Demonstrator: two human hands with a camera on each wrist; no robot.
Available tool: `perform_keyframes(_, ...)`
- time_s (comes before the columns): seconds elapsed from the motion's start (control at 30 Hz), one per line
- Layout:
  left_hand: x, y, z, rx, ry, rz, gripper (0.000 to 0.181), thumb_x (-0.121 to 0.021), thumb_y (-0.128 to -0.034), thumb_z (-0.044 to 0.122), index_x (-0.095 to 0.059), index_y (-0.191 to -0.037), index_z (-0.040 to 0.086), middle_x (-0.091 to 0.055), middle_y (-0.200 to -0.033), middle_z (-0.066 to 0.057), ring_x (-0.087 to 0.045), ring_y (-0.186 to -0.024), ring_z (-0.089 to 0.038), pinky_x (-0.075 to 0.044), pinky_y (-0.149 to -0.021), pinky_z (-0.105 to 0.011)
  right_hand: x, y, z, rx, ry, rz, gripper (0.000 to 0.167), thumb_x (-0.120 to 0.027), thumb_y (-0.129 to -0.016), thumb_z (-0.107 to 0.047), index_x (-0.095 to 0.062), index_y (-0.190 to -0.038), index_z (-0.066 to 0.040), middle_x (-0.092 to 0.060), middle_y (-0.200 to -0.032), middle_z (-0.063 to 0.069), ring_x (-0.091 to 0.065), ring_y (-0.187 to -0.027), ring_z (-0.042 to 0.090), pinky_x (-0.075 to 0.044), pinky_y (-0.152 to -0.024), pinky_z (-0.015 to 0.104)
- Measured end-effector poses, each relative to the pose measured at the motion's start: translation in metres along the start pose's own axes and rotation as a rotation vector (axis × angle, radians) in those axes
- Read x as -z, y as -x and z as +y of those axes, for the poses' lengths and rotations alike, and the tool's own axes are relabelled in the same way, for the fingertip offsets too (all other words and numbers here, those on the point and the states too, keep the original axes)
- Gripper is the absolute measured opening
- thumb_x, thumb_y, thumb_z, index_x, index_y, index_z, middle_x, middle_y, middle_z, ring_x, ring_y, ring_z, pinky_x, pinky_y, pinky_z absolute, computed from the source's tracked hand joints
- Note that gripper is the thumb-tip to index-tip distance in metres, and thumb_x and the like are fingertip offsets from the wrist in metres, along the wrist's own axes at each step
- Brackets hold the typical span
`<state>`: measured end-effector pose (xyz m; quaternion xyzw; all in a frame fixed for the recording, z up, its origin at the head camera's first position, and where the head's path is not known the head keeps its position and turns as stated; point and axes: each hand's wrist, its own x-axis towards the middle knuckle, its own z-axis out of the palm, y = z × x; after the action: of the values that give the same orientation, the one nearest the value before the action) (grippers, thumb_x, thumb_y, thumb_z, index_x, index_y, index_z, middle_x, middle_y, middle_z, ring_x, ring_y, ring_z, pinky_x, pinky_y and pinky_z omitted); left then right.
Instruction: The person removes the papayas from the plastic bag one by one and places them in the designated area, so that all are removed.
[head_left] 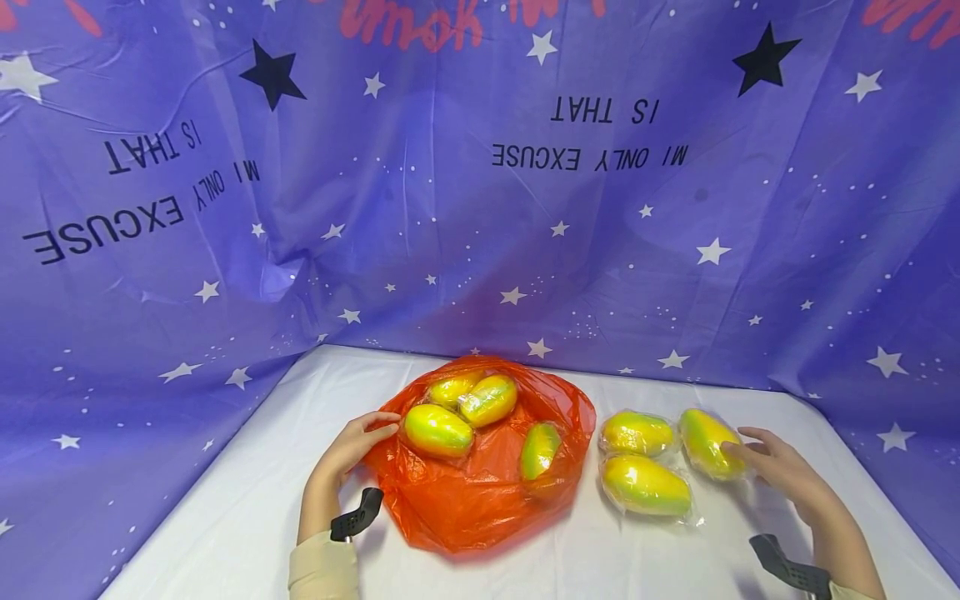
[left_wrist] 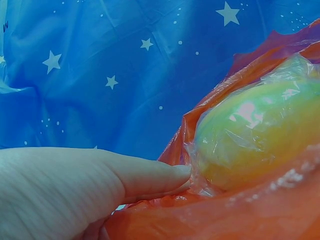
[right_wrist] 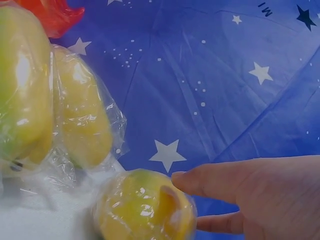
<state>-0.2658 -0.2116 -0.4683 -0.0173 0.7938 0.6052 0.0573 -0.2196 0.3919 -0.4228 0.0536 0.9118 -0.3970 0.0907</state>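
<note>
While four film-wrapped, yellow-green fruits [head_left: 438, 431] lay within the spread red bag [head_left: 472, 508], three others rested to its right on the white-covered counter [head_left: 540, 571]: an upper fruit [head_left: 637, 435], a lower fruit [head_left: 647, 485] and, nearest the right hand [head_left: 780, 471], an outer fruit [head_left: 703, 442]. The right hand's fingers were spread about the outer fruit's right side, touching its wrapping without an evident firm grip. The left hand [head_left: 348, 446] lay at the bag's left edge, its visible fingers extended; whether they pinched the plastic could not be told. The step was judged to be the handling of the outer fruit, whether setting down or taking up remaining uncertain; a lift would have called for closing the right fingers round the slick film while the left steadied the bag. The rearmost bagged fruit was partly covered by its neighbours. In the right wrist view, the lower border cut off the outer fruit, and a dark patch on it was ambiguous, thumb or shadow.
</note>
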Motion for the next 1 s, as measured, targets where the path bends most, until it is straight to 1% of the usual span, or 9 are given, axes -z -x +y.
perform_keyframes(0.2, 0.0, 0.0, -0.001, -0.005, 0.009, -0.006, 0.034, -0.062, -0.0941, 0.019, -0.061, -0.121, -0.001, -0.06, -0.12, -0.015, -0.06, -0.093, -0.021, -0.05, -0.078, -0.03, 0.0, 0.004, -0.003, 0.037, -0.003, 0.025, 0.078, -0.048, -0.1, -0.041, -0.015, -0.143, 0.016, -0.027, -0.136, 0.046, -0.037, -0.121, 0.057, -0.043, -0.093, 0.057)
perform_keyframes(0.43, 0.0, 0.0, 0.0, 0.0, 0.016, -0.008, 0.034, -0.062, -0.0939, 0.019, -0.061, -0.121, -0.001, -0.06, -0.118, -0.015, -0.06, -0.091, -0.021, -0.05, -0.077, -0.029, 0.003, 0.007, -0.011, 0.041, 0.023, 0.034, 0.08, -0.046, -0.1, -0.045, -0.014, -0.145, 0.013, -0.021, -0.139, 0.045, -0.027, -0.125, 0.059, -0.032, -0.095, 0.067)
perform_keyframes(0.5, 0.0, 0.0, 0.0, -0.006, 0.006, -0.014, 0.035, -0.062, -0.094, 0.02, -0.061, -0.122, -0.001, -0.06, -0.119, -0.016, -0.06, -0.091, -0.021, -0.049, -0.077, -0.029, 0.003, 0.008, -0.013, 0.048, 0.026, 0.053, 0.079, -0.046, -0.1, -0.045, -0.016, -0.145, 0.013, -0.021, -0.139, 0.045, -0.027, -0.125, 0.06, -0.031, -0.094, 0.068)
perform_keyframes(0.57, 0.0, 0.0, -0.001, -0.005, 0.004, -0.006, 0.035, -0.063, -0.0934, 0.02, -0.061, -0.122, -0.001, -0.06, -0.119, -0.016, -0.06, -0.091, -0.021, -0.049, -0.077, -0.029, 0.002, 0.008, -0.015, 0.07, 0.019, 0.088, 0.078, -0.047, -0.1, -0.044, -0.018, -0.144, 0.013, -0.023, -0.139, 0.045, -0.028, -0.125, 0.06, -0.03, -0.094, 0.069)
perform_keyframes(0.8, -0.002, -0.001, -0.003, -0.003, -0.01, 0.006, 0.033, -0.064, -0.093, 0.02, -0.063, -0.12, 0.001, -0.059, -0.12, -0.015, -0.059, -0.095, -0.022, -0.048, -0.08, -0.03, -0.004, 0.013, -0.026, 0.139, -0.055, 0.283, 0.071, -0.052, -0.099, -0.039, -0.027, -0.144, 0.01, -0.033, -0.139, 0.039, -0.035, -0.123, 0.057, -0.03, -0.093, 0.069)
perform_keyframes(0.93, -0.002, -0.002, -0.002, -0.004, -0.007, 0.011, 0.033, -0.064, -0.093, 0.02, -0.063, -0.12, 0.002, -0.059, -0.121, -0.014, -0.058, -0.094, -0.021, -0.048, -0.079, -0.029, -0.008, 0.014, -0.031, 0.164, -0.078, 0.345, 0.067, -0.054, -0.099, -0.036, -0.031, -0.143, 0.009, -0.038, -0.138, 0.037, -0.039, -0.121, 0.054, -0.034, -0.091, 0.068)
perform_keyframes(0.97, -0.001, -0.002, -0.002, -0.008, -0.008, 0.007, 0.033, -0.063, -0.0933, 0.02, -0.062, -0.121, 0.001, -0.059, -0.121, -0.015, -0.058, -0.094, -0.021, -0.048, -0.079, -0.029, -0.009, 0.014, -0.033, 0.168, -0.078, 0.352, 0.066, -0.054, -0.099, -0.035, -0.032, -0.143, 0.009, -0.039, -0.137, 0.036, -0.041, -0.12, 0.053, -0.036, -0.09, 0.066)
perform_keyframes(1.0, -0.001, -0.001, -0.002, -0.01, -0.01, 0.004, 0.034, -0.063, -0.0935, 0.02, -0.062, -0.121, 0.0, -0.059, -0.122, -0.015, -0.058, -0.095, -0.021, -0.048, -0.079, -0.029, -0.01, 0.014, -0.034, 0.172, -0.074, 0.357, 0.065, -0.054, -0.099, -0.035, -0.033, -0.142, 0.009, -0.039, -0.137, 0.036, -0.042, -0.119, 0.052, -0.04, -0.089, 0.062)
